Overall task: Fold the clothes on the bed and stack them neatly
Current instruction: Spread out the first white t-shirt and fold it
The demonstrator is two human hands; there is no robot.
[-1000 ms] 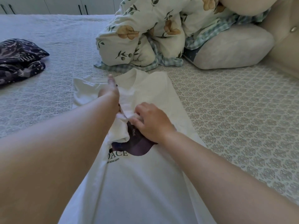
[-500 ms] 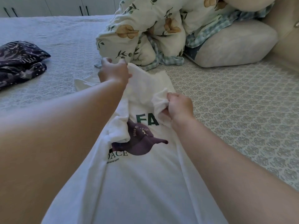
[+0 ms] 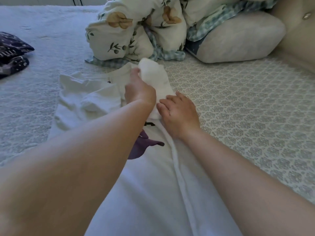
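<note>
- White T-shirt [image 3: 153, 193] lies along the middle of the bed [image 3: 238, 108], its hem end near me and its collar end far.
- My left hand [image 3: 139, 92] reaches across the shirt; its fingers curl round the right sleeve [image 3: 153, 77] and hold that bunched fold up off the shirt's right side.
- My right hand [image 3: 179, 113] lies flat on the shirt's right edge, fingers straight and relaxed, pressing the cloth just beside the lifted sleeve.
- Left sleeve [image 3: 92, 99] lies rumpled on the shirt's far left part.
- Purple print [image 3: 144, 145] on the chest, partly hidden under my left forearm; dark lettering just beyond it, mostly covered.
- A long ridge of cloth runs from under my right hand toward me.
- Dark patterned garment [image 3: 12, 53] at far left on the bed, well apart from the shirt.
- Floral duvet [image 3: 133, 31] heaped at the far side, its edge just beyond the shirt's collar; a grey pillow [image 3: 238, 38] to its right.
</note>
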